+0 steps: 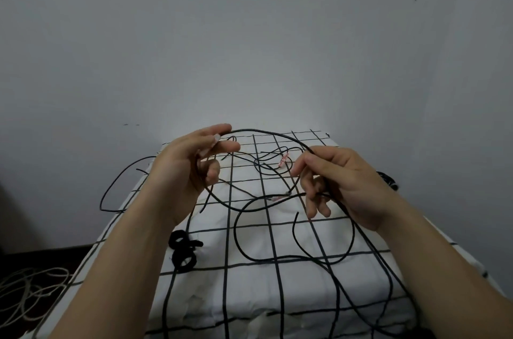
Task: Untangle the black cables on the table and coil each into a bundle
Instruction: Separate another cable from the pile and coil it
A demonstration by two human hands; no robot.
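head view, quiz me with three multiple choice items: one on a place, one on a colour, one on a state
1. Where does the pale cord lie?
A on a chair
B in a drawer
C on the floor

2. What colour are the lines on the cloth?
A black
B red
C green

3. How is the black cable?
A coiled in a tight bundle
B held by the left hand and the right hand
C lying flat, untouched

Answers:
1 C: it lies in loops on the dark floor at lower left.
2 A: black grid lines cross the white cloth.
3 B: each hand grips it, and it arches between them.
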